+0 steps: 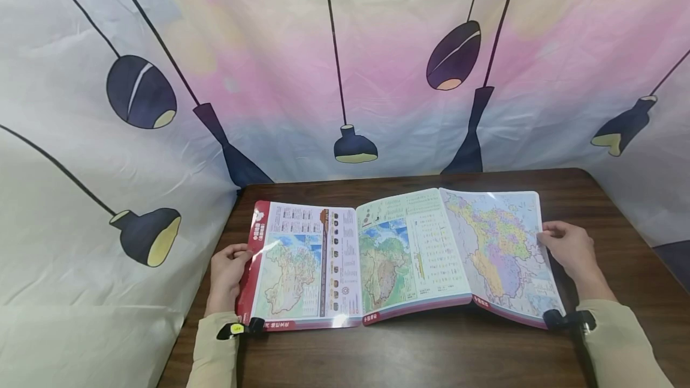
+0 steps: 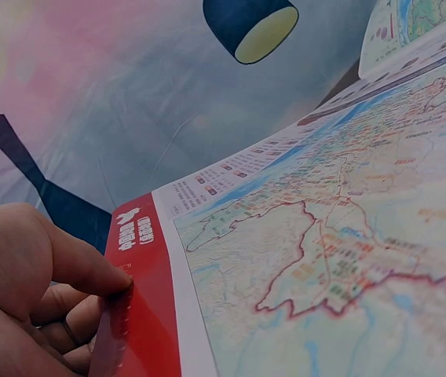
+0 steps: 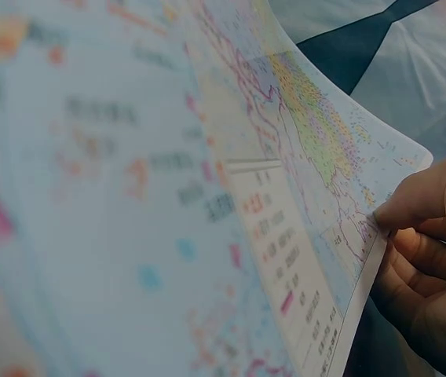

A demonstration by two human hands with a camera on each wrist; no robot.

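Glossy fold-out map booklet (image 1: 399,256) lies open on the dark wooden table (image 1: 409,352); your left hand (image 1: 229,268) pinches its red left edge, your right hand (image 1: 571,250) pinches its right page edge.

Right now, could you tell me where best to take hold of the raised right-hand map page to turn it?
Probably at its free outer edge, from the right, where the right hand already pinches it. The map page arches off the table, leaving room for fingers beneath. The left hand holds the red left edge.
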